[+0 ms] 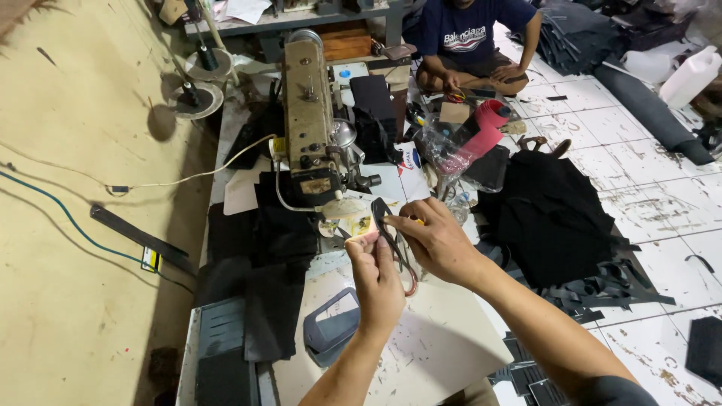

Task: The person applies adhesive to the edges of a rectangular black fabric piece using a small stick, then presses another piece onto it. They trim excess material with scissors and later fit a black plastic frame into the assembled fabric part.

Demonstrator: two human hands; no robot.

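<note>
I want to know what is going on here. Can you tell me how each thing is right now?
Thin dark curved strap piece: held up between both hands.
Left hand: pinching the strap's lower part.
Right hand: gripping the strap near its top.
Old beige sewing machine: upright on the table, small lamp lit.
Black fabric pile: heaped on the floor.
Pink roll: lying tilted.
White plastic jug: standing on the floor.
</note>
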